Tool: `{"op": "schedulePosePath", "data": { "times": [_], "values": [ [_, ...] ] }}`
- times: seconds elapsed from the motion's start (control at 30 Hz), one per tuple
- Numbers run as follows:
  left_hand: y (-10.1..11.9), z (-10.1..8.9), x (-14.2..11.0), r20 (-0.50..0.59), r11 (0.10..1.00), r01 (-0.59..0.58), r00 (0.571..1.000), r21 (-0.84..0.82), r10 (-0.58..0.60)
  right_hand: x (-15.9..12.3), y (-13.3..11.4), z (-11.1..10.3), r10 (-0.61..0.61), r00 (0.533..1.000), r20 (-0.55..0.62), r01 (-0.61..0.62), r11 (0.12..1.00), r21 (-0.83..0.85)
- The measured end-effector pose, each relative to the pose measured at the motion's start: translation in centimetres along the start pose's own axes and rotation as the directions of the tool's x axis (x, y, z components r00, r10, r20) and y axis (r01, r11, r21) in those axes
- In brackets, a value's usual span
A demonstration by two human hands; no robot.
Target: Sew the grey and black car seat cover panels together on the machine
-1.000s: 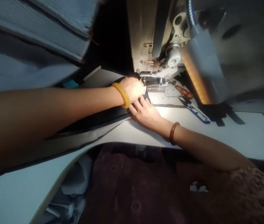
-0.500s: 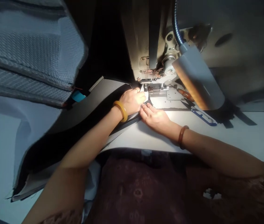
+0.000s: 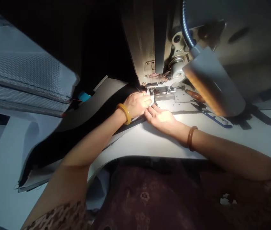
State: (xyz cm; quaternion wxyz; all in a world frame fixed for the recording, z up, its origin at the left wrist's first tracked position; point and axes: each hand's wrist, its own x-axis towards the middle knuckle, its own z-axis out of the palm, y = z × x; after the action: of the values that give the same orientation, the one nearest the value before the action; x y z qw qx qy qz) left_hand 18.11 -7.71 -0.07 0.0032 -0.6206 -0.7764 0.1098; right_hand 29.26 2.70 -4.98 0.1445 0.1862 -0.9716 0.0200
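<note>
My left hand (image 3: 139, 103) lies on a long black and grey fabric piece (image 3: 111, 85), close to the needle of a sewing machine (image 3: 137, 48). Its fingers are closed at a small white piece (image 3: 150, 98) beside the presser foot (image 3: 151, 86). Against the fabric's near edge, just right of the left hand, my right hand (image 3: 160, 117) has its fingers pressed together, the fingertips holding the edge. What lies under the fingers is partly hidden. The fabric trails off leftward beneath my left forearm.
A lamp (image 3: 214, 83) on a flexible neck lights the needle area. Blue-handled thread snips (image 3: 218, 119) and an orange-handled tool (image 3: 195, 95) lie right of the needle. Stacked grey mesh fabric (image 3: 25, 76) stands at left, near a bright blue item (image 3: 84, 96). The white tabletop (image 3: 135, 140) curves towards me.
The view has shifted slightly, so the lamp and snips appear further right. Both hands keep nearly the same place at the fabric by the presser foot.
</note>
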Motion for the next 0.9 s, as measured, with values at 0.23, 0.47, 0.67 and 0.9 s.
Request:
{"op": "schedulePosePath", "data": {
  "times": [0.23, 0.47, 0.67, 0.9],
  "values": [
    [1.6, 0.4, -0.4, -0.080, 0.948, 0.265, 0.956, -0.174, -0.282, -0.8, 0.2, -0.5, 0.004, 0.999, 0.040, -0.007, 0.995, 0.099],
    [1.7, -0.1, -0.5, -0.021, 0.894, 0.382, 0.918, -0.234, -0.397, -0.6, 0.2, -0.5, 0.009, 0.997, 0.073, -0.017, 0.993, 0.113],
    [2.0, 0.6, -0.8, 0.001, 0.927, 0.337, 0.940, -0.162, -0.341, -1.2, 0.6, -0.3, 0.020, 1.000, 0.009, -0.021, 0.992, 0.125],
    [2.0, 1.0, -0.9, -0.038, 0.942, 0.299, 0.951, -0.151, -0.308, -1.4, 0.9, -0.1, -0.006, 0.999, -0.053, 0.008, 0.999, 0.042]
  ]
}}
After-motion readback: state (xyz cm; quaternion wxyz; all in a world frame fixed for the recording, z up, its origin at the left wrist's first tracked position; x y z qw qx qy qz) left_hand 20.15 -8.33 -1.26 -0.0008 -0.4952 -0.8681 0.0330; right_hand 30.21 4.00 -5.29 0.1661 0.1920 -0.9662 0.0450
